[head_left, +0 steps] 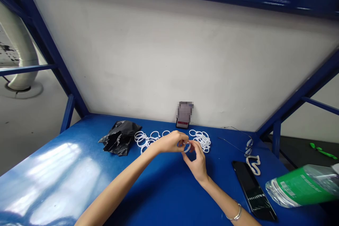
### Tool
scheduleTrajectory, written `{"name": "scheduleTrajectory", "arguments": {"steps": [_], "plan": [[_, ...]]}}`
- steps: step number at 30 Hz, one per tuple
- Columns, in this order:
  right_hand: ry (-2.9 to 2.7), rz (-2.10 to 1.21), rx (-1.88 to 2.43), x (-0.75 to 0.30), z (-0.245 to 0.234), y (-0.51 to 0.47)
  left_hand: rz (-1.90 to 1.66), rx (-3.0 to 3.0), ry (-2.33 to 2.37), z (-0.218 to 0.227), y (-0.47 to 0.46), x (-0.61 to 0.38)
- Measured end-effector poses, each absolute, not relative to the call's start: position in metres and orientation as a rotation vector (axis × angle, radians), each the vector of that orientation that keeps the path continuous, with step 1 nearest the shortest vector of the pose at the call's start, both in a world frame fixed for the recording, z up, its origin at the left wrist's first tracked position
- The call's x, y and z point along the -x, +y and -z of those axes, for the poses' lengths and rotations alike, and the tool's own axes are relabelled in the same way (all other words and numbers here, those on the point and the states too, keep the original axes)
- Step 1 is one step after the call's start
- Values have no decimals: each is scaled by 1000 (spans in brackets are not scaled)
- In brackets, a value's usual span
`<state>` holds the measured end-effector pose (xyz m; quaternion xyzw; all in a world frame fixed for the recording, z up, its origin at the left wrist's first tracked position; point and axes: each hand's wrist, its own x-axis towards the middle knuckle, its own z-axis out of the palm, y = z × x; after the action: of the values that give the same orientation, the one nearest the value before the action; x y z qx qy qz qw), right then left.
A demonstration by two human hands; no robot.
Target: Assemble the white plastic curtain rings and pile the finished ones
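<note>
Just above the blue table, my left hand (173, 142) and my right hand (196, 160) meet around one white ring (187, 147). Fingers of both hands pinch it, the left from its upper left side and the right from its right and lower edge. Part of the ring is hidden by the fingers. A pile of similar white rings (203, 142) lies just beyond my right hand. More white rings (143, 139) are spread out left of my left hand, some of them behind its wrist.
A crumpled black plastic bag (119, 138) sits at left. A phone (182, 122) leans on the wall, its screen blurred. On the right are glasses (248, 147), a pale strap (254, 165), a dark phone (254, 190) and a green-labelled bottle (302, 186). Blue frame bars (53, 53) border the table.
</note>
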<state>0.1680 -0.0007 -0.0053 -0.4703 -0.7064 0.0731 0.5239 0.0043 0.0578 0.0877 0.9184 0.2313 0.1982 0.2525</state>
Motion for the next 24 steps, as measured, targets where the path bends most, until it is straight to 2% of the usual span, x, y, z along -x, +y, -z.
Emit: {"name": "scheduleTrajectory", "arguments": {"steps": [12, 20, 24], "plan": [[-1678, -214, 1150, -170, 10, 2, -545, -2425, 639, -86, 62, -2], [-1539, -637, 1173, -171, 9, 5, -504, -2476, 653, -83, 65, -1], [-1443, -722, 1150, -171, 12, 6, -513, -2412, 724, -81, 66, -2]]}}
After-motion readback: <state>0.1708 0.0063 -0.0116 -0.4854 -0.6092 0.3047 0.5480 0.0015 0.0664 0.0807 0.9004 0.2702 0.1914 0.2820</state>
